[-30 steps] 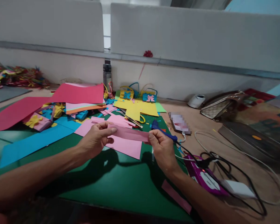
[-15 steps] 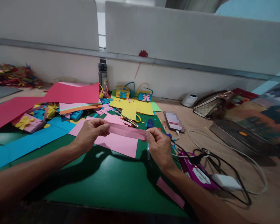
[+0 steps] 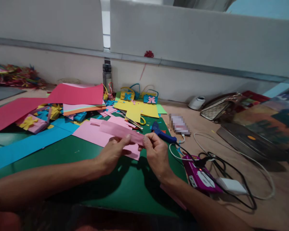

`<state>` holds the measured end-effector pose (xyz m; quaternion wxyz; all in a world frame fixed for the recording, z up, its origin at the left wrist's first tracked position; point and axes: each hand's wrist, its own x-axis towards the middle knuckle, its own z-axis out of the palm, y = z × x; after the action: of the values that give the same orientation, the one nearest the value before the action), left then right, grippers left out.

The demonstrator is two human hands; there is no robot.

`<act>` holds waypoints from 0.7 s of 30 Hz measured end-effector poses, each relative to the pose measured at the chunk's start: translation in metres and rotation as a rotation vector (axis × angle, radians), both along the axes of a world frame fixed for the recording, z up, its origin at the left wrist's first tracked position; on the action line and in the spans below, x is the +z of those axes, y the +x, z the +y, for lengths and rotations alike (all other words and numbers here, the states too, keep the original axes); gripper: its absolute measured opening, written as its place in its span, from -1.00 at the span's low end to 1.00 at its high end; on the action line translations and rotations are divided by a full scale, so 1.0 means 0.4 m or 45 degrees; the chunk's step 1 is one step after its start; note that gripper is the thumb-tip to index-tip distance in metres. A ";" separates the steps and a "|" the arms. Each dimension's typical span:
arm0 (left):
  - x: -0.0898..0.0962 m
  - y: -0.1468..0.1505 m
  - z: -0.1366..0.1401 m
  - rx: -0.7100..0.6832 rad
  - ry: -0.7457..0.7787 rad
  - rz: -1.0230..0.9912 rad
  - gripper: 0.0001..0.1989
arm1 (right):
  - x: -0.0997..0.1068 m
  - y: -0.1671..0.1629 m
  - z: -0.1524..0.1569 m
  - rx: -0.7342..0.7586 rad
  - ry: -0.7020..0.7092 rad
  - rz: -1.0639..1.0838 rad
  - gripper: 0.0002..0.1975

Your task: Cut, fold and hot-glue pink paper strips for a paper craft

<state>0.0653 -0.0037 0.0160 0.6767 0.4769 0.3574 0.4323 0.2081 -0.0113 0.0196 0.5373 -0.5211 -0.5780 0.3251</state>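
A pink paper strip is held up above the green board. My right hand pinches its right end between thumb and fingers. My left hand grips the strip's lower edge nearer the middle, thumb on top, close to my right hand. The strip's left end sticks out free. Beneath it lies a larger pink paper sheet, partly covered by the strip and my left hand. Another pink strip is mostly hidden under my right forearm. Beside my right hand rests a blue glue gun.
Blue paper, red paper and small paper bags lie left. Yellow paper and scissors are behind. At right are a phone, a purple power strip, cables and a dark case.
My left hand has slid right along the strip from its left end toward my right hand. The strip's left end is now free, and the glue gun shows more fully.
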 end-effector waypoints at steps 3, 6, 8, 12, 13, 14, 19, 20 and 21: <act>0.012 -0.020 0.023 0.031 -0.052 -0.132 -0.60 | 0.001 -0.002 -0.006 0.081 -0.033 0.018 -0.83; 0.020 -0.037 0.038 0.015 -0.104 -0.257 -0.68 | 0.002 -0.007 -0.009 0.189 -0.091 0.039 -0.84; 0.027 -0.040 0.043 0.011 -0.149 -0.304 -0.73 | 0.003 -0.010 -0.011 0.254 -0.130 0.051 -0.81; 0.043 -0.037 0.046 0.048 -0.247 -0.353 -0.79 | 0.006 -0.014 -0.016 0.355 -0.190 0.051 -0.77; 0.046 -0.036 0.046 0.059 -0.262 -0.349 -0.78 | 0.006 -0.014 -0.016 0.370 -0.200 0.051 -0.77; 0.048 -0.035 0.046 0.062 -0.274 -0.341 -0.78 | 0.006 -0.014 -0.016 0.378 -0.207 0.052 -0.77; 0.051 -0.033 0.048 0.086 -0.325 -0.311 -0.73 | 0.000 -0.014 -0.012 0.379 -0.223 0.059 -0.77; 0.052 -0.033 0.047 0.085 -0.327 -0.312 -0.73 | 0.000 -0.014 -0.012 0.375 -0.223 0.060 -0.77; 0.052 -0.032 0.047 0.081 -0.327 -0.317 -0.73 | 0.000 -0.014 -0.012 0.370 -0.223 0.062 -0.77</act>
<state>0.0523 0.0151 0.0368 0.7570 0.3177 0.3382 0.4600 0.2025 -0.0162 0.0195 0.4511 -0.4688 -0.6036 0.4610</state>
